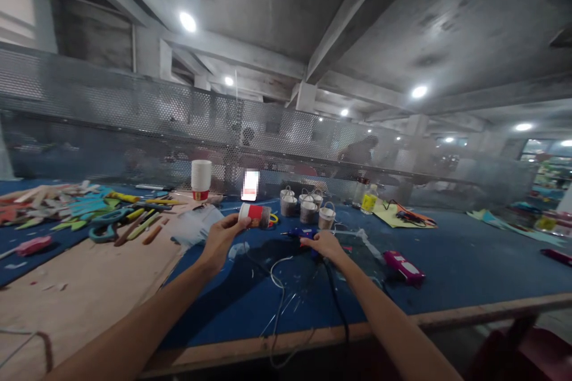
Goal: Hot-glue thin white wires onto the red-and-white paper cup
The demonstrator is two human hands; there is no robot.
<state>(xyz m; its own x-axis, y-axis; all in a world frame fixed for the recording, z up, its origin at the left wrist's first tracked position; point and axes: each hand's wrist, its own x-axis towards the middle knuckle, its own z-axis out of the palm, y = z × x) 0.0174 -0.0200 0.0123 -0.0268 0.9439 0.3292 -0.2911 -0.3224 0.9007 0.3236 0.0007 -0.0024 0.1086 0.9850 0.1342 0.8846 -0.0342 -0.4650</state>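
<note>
A paper cup (255, 214), white with a red band, lies sideways in my left hand (220, 243), its far end wrapped in greyish material. The fingers and thumb close on its rim end. My right hand (328, 244) grips a blue hot glue gun (298, 233), whose nozzle points left, just below and to the right of the cup. A dark cable runs from the gun toward the table's front edge. Behind my right hand stand several small bucket-like cups with handles (307, 209). A thin white cord (277, 278) curls on the blue table surface between my forearms.
At the back left rises a stack of paper cups (201, 176), with a lit phone (250, 186) right of it. Scissors (107, 225) and cut pieces crowd the left. To the right are a yellow-labelled bottle (369, 199) and a magenta object (404, 268). A perforated screen (286, 128) lies behind.
</note>
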